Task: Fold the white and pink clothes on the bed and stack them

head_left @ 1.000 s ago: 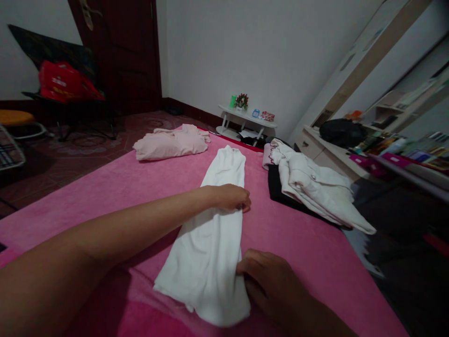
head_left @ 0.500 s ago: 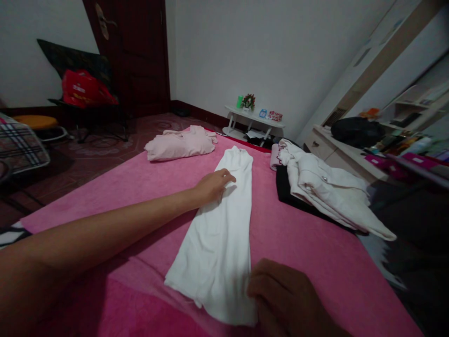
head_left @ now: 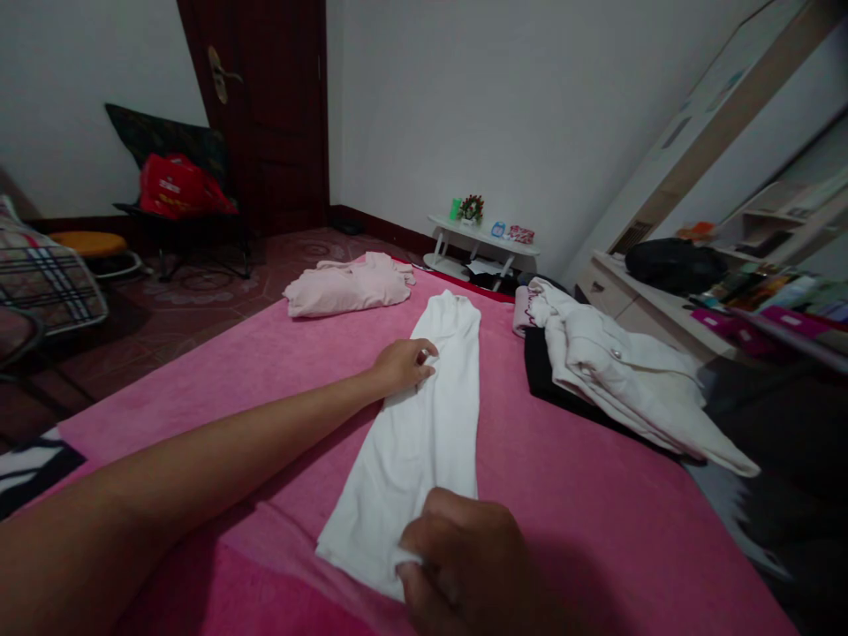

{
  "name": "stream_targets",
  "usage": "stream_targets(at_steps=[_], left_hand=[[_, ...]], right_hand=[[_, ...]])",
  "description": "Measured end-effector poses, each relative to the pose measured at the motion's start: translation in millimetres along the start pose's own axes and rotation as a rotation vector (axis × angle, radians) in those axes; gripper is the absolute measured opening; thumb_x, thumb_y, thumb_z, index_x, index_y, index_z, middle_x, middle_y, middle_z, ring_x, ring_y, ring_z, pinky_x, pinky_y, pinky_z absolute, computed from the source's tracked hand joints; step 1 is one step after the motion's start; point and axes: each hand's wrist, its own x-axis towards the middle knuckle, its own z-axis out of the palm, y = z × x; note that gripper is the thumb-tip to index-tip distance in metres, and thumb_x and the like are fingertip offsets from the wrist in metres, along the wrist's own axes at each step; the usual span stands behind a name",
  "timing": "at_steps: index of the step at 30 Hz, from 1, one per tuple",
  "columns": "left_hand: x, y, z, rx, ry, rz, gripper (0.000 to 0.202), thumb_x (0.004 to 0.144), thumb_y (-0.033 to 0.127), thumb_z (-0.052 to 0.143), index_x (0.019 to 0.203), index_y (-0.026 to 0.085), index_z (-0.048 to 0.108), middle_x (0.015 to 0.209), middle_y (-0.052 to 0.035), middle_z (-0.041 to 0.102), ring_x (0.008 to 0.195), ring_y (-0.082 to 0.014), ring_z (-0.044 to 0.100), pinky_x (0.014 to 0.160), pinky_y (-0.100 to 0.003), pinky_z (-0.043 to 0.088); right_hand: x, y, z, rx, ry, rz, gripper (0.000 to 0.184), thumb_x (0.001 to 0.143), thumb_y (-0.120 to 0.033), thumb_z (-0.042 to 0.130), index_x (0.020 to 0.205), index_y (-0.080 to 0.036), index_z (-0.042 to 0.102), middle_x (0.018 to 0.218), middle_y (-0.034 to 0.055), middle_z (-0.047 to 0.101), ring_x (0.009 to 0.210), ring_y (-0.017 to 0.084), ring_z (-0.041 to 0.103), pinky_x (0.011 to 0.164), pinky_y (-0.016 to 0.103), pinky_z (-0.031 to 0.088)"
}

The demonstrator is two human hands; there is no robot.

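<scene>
A white top (head_left: 424, 442), folded lengthwise into a long strip, lies on the pink bedspread (head_left: 530, 495) with its narrower end away from me. My left hand (head_left: 403, 364) rests on its left edge about midway up, fingers curled and pinching the cloth. At the near end, my right hand (head_left: 464, 556) has the bottom hem between thumb and fingers, and it hides the near right corner of the top.
A folded pale pink garment (head_left: 351, 284) lies at the far left of the bed. To the right, a cream garment with a button (head_left: 616, 353) rests over black cloth (head_left: 540, 362). Beyond stand a small white table (head_left: 487, 237) and a chair with a red bag (head_left: 178, 185).
My right hand has moved left from beside the near right corner, drawing the hem inward. My left hand has stayed on the left edge, its fingers more curled. The view has shifted slightly.
</scene>
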Motion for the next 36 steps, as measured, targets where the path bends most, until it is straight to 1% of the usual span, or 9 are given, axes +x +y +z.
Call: stream_targets(at_steps=[2,7,9,13,18,22,26,31,36], left_hand=[[1,-4,5.4,-0.113,0.034,-0.026,0.031,0.071,0.023,0.07,0.102,0.023,0.069,0.078,0.0012,0.066,0.066,-0.0129,0.058,0.06,-0.022,0.041],[6,-17,7.4,-0.466,0.092,-0.106,0.026,0.072,0.016,0.062,0.097,0.014,0.067,0.074,0.0006,0.062,0.064,-0.0108,0.056,0.059,-0.02,0.043],[4,-23,-2.2,-0.475,0.057,-0.085,0.026,0.073,0.012,0.058,0.097,0.013,0.067,0.079,-0.0016,0.064,0.068,-0.0119,0.059,0.063,-0.021,0.046],[-10,-34,-38.3,-0.209,-0.05,0.212,0.035,0.074,0.006,0.055,0.104,0.018,0.069,0.097,-0.006,0.065,0.089,-0.0163,0.06,0.083,-0.027,0.048],[-40,-26,-77.8,0.002,-0.377,0.569,0.04,0.08,0.016,0.064,0.118,0.029,0.066,0.131,-0.0081,0.053,0.12,-0.0241,0.05,0.104,-0.036,0.039],[-61,-8,-79.7,0.037,-0.454,0.702,0.032,0.083,0.026,0.064,0.114,0.032,0.068,0.134,-0.0066,0.052,0.122,-0.025,0.049,0.106,-0.037,0.037],[-66,1,-64.2,0.042,-0.4,0.786,0.028,0.093,0.026,0.046,0.106,0.03,0.071,0.129,-0.007,0.058,0.122,-0.0223,0.05,0.108,-0.037,0.034],[-71,17,-57.4,-0.152,-0.402,0.772,0.033,0.096,0.032,0.039,0.108,0.02,0.067,0.11,-0.0125,0.069,0.107,-0.0223,0.061,0.099,-0.034,0.043],[-120,58,-81.7,-0.32,-0.696,0.669,0.033,0.079,0.007,0.051,0.105,0.018,0.069,0.096,-0.0077,0.074,0.088,-0.0192,0.069,0.08,-0.022,0.051]], right_hand=[[-2,-2,-5,0.202,0.108,-0.008,0.006,0.079,-0.021,0.053,0.077,-0.02,0.059,0.06,-0.0029,0.054,0.047,0.007,0.047,0.046,0.018,0.034],[-10,7,-8,0.355,-0.038,-0.113,0.011,0.084,-0.019,0.051,0.083,-0.022,0.061,0.069,-0.0025,0.063,0.054,0.006,0.054,0.048,0.016,0.037],[-15,21,-13,0.325,0.007,-0.089,0.013,0.083,-0.016,0.051,0.086,-0.021,0.062,0.072,-0.001,0.063,0.059,0.008,0.057,0.052,0.018,0.041],[-25,59,-34,0.124,0.052,-0.027,0.028,0.087,-0.009,0.044,0.101,-0.022,0.064,0.094,0.0055,0.065,0.086,0.014,0.062,0.074,0.025,0.05],[-38,91,-45,-0.218,-0.065,-0.085,0.043,0.086,-0.009,0.049,0.125,-0.028,0.058,0.132,0.0089,0.055,0.12,0.019,0.052,0.098,0.034,0.047],[-37,102,-30,-0.351,-0.074,-0.175,0.043,0.089,-0.019,0.055,0.131,-0.027,0.054,0.142,0.0105,0.048,0.13,0.022,0.044,0.104,0.04,0.042],[-19,111,-19,-0.382,-0.021,-0.232,0.041,0.091,-0.02,0.053,0.131,-0.024,0.053,0.149,0.0138,0.038,0.137,0.024,0.036,0.106,0.046,0.038],[-3,98,-27,-0.244,-0.046,-0.231,0.021,0.095,-0.023,0.045,0.109,-0.021,0.061,0.134,0.0091,0.057,0.127,0.019,0.049,0.111,0.044,0.03],[-30,58,-11,0.031,-0.127,-0.194,0.028,0.095,-0.037,0.041,0.1,-0.024,0.065,0.101,0.0014,0.073,0.088,0.013,0.067,0.09,0.024,0.046]])
